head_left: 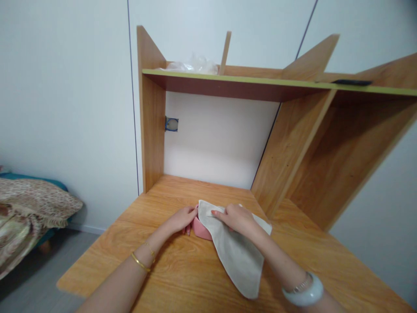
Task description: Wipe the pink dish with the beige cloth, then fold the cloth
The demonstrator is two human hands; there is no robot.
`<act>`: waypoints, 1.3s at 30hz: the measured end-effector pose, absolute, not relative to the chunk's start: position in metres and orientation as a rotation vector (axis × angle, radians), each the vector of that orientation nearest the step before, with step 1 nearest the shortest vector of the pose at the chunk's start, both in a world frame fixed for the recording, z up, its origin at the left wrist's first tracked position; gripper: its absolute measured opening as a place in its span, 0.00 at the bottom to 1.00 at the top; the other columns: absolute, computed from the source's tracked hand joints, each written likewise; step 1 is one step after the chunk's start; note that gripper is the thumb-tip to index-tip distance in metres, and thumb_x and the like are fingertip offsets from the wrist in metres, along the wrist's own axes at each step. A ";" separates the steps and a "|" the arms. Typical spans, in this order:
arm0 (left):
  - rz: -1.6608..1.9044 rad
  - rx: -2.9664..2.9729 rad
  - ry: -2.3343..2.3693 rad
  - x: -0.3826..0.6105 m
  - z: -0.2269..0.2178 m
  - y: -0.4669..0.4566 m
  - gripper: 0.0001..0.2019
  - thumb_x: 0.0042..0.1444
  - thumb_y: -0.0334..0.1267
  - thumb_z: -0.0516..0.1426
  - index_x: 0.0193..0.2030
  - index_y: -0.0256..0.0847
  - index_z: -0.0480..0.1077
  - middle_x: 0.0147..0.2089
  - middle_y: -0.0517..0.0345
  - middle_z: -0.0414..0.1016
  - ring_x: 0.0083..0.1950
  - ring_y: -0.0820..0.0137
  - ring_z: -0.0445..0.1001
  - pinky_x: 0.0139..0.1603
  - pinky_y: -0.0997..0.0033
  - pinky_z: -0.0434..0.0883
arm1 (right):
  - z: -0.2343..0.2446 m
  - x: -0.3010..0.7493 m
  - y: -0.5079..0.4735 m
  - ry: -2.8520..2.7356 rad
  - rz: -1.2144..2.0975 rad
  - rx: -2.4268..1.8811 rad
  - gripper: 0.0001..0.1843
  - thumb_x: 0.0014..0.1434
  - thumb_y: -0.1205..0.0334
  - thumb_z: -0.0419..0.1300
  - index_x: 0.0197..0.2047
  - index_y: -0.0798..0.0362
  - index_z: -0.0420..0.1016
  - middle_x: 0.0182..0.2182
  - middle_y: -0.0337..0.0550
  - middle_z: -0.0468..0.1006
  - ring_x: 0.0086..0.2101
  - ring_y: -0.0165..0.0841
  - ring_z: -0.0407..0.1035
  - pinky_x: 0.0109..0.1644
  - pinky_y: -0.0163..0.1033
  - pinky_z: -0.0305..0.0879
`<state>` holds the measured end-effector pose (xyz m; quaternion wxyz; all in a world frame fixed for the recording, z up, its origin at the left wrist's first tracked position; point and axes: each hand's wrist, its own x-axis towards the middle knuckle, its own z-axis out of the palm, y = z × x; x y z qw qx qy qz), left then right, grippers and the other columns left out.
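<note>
On the wooden desk sits a pink object, perhaps a box or dish, mostly hidden under a pale grey cloth. My left hand grips the pink object's left side, the fingers bent around its edge. Over its top, my right hand holds the cloth, with the thumb stretched along it and the other fingers pressed into the fabric. One corner of the cloth hangs toward the front of the desk. What lies under the cloth is hidden.
A wooden shelf unit rises from the back of the desk. A clear plastic bag and a dark flat object lie on its upper board. An electrical box is in the wall. A bed with a patterned blanket stands left.
</note>
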<state>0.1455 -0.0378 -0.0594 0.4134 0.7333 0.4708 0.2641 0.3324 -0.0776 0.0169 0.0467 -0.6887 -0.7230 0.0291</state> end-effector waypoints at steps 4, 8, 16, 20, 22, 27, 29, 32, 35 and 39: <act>0.798 1.882 1.087 0.143 -0.055 -0.039 0.31 0.52 0.61 0.43 0.36 0.34 0.74 0.35 0.50 0.77 0.35 0.65 0.71 0.38 0.70 0.65 | 0.010 0.328 -0.071 -2.211 0.330 -2.139 0.28 0.51 0.39 0.50 0.16 0.54 0.69 0.13 0.45 0.72 0.18 0.34 0.67 0.26 0.36 0.58; 0.796 1.859 1.000 0.141 -0.051 -0.038 0.30 0.53 0.60 0.44 0.37 0.35 0.74 0.40 0.52 0.76 0.43 0.62 0.69 0.47 0.67 0.62 | -0.001 0.333 -0.065 -2.079 0.622 -2.078 0.22 0.50 0.47 0.55 0.14 0.53 0.65 0.08 0.40 0.68 0.12 0.28 0.60 0.19 0.33 0.56; 0.671 2.007 1.086 0.141 -0.043 -0.042 0.24 0.50 0.59 0.51 0.40 0.43 0.75 0.47 0.51 0.70 0.54 0.57 0.60 0.57 0.56 0.52 | -0.012 0.353 -0.070 -1.912 0.952 -2.018 0.19 0.52 0.59 0.52 0.12 0.53 0.61 0.06 0.40 0.66 0.09 0.25 0.57 0.14 0.29 0.54; 0.644 1.961 0.695 0.141 -0.037 -0.045 0.27 0.48 0.52 0.57 0.54 0.44 0.66 0.55 0.51 0.66 0.57 0.59 0.60 0.60 0.58 0.51 | -0.018 0.361 -0.068 -1.776 1.028 -1.931 0.16 0.48 0.68 0.52 0.11 0.54 0.60 0.06 0.40 0.67 0.08 0.24 0.56 0.12 0.28 0.50; 0.652 1.868 0.548 0.145 -0.036 -0.046 0.35 0.45 0.47 0.61 0.60 0.43 0.58 0.58 0.49 0.63 0.57 0.60 0.61 0.59 0.60 0.55 | -0.024 0.364 -0.066 -1.672 1.024 -1.880 0.15 0.48 0.70 0.51 0.12 0.55 0.61 0.06 0.38 0.66 0.08 0.23 0.56 0.12 0.27 0.49; 0.847 1.576 0.558 0.162 -0.036 -0.048 0.50 0.39 0.42 0.66 0.66 0.45 0.41 0.64 0.44 0.52 0.62 0.57 0.56 0.59 0.57 0.56 | -0.039 0.364 -0.063 -1.499 1.111 -1.671 0.16 0.52 0.66 0.49 0.16 0.56 0.66 0.08 0.38 0.67 0.10 0.23 0.58 0.13 0.27 0.47; 0.946 1.458 0.566 0.169 -0.035 -0.048 0.53 0.38 0.43 0.66 0.66 0.48 0.37 0.67 0.43 0.44 0.63 0.56 0.53 0.59 0.57 0.56 | -0.042 0.360 -0.064 -1.424 1.196 -1.517 0.16 0.51 0.62 0.51 0.15 0.56 0.65 0.08 0.37 0.65 0.10 0.22 0.56 0.13 0.27 0.46; 0.938 1.344 0.454 0.180 -0.032 -0.051 0.52 0.41 0.50 0.63 0.66 0.50 0.33 0.66 0.43 0.45 0.62 0.54 0.55 0.57 0.56 0.60 | -0.045 0.352 -0.067 -1.343 1.323 -1.341 0.15 0.48 0.58 0.54 0.14 0.55 0.64 0.09 0.36 0.64 0.11 0.22 0.54 0.15 0.28 0.47; 0.938 1.367 0.407 0.190 -0.030 -0.056 0.49 0.43 0.51 0.62 0.66 0.48 0.38 0.65 0.46 0.51 0.62 0.55 0.56 0.57 0.58 0.59 | -0.048 0.342 -0.071 -1.289 1.383 -1.234 0.11 0.46 0.54 0.57 0.22 0.54 0.69 0.13 0.37 0.69 0.17 0.26 0.61 0.21 0.31 0.56; 1.017 1.441 0.505 0.197 -0.034 -0.060 0.47 0.39 0.50 0.64 0.65 0.42 0.46 0.64 0.45 0.51 0.62 0.55 0.56 0.59 0.60 0.58 | -0.055 0.335 -0.073 -1.303 1.322 -1.135 0.17 0.44 0.50 0.60 0.34 0.53 0.73 0.22 0.42 0.76 0.25 0.33 0.68 0.28 0.35 0.63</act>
